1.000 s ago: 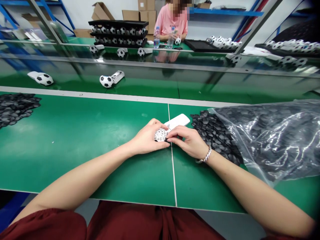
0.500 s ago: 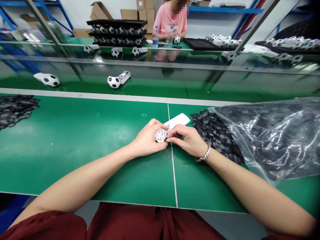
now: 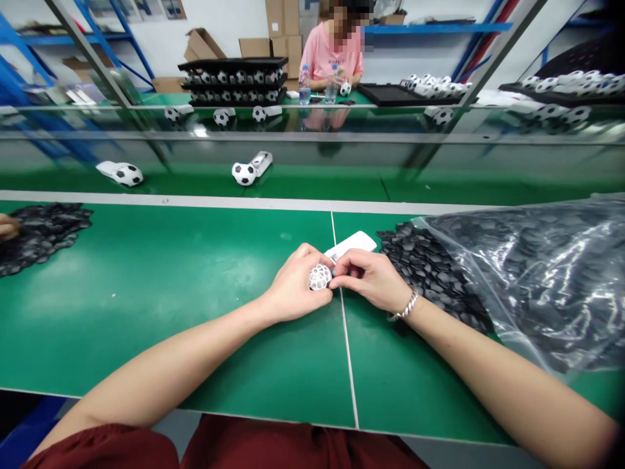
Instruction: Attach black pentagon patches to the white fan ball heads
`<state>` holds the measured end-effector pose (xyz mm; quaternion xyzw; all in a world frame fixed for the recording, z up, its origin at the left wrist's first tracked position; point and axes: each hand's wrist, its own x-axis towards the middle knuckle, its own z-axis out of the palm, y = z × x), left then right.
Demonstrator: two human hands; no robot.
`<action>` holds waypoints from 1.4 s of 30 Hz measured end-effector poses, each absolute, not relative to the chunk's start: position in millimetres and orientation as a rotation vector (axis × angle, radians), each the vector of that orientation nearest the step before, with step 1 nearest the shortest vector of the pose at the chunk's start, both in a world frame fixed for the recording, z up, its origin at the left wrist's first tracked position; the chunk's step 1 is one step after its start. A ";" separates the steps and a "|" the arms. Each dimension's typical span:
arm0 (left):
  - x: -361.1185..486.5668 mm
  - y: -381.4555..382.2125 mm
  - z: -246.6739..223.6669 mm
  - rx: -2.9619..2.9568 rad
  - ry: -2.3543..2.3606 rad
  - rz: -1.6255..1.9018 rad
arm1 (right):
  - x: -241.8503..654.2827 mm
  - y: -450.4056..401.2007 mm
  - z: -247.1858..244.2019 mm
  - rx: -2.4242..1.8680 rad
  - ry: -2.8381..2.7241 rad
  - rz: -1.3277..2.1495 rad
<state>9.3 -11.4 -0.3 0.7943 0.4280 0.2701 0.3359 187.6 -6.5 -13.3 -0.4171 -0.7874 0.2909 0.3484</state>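
Note:
A white lattice ball [image 3: 320, 277] with a flat white handle [image 3: 352, 245] sits low over the green table [image 3: 195, 339]. My left hand [image 3: 299, 286] is wrapped round the ball from the left, fingers above and thumb below. At the ball's right side, my right hand [image 3: 374, 280] is pinched, with its fingertips against it; what they hold is too small to make out. Just right of that hand lies a pile of black pieces [image 3: 430, 273], partly under a clear plastic bag [image 3: 541, 280] full of similar pieces.
Another black pile [image 3: 43, 234] lies at the far left, with another person's hand [image 3: 8, 227] at it. Finished-looking black-and-white balls [image 3: 244, 173] rest on the sunken strip beyond. Across it sits a person in pink [image 3: 332, 55] near stacked trays [image 3: 232, 81].
The view has shifted slightly, so the scene sits lower. Another person's hand has appeared at the left pile. Both my hands stay at the ball.

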 end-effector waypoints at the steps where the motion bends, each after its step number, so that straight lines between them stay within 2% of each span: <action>1: 9.6 -11.4 -0.4 2.067 1.120 0.705 | 187.4 -6.4 -13.7 -1.087 -2.043 0.748; 11: 6.4 -11.4 -6.4 2.069 1.087 0.747 | 188.3 -11.7 -17.4 -1.103 -2.095 0.734; 20: 2.3 -7.2 -11.4 1.984 1.045 0.773 | 196.5 -23.1 -20.9 -1.152 -2.541 0.691; 28: 2.4 -8.7 -10.9 1.960 1.027 0.805 | 191.1 -27.8 -15.1 -1.193 -2.597 0.594; 42: -9.3 2.8 -0.7 2.045 0.920 0.578 | 190.2 -28.6 -14.6 -1.206 -2.659 0.478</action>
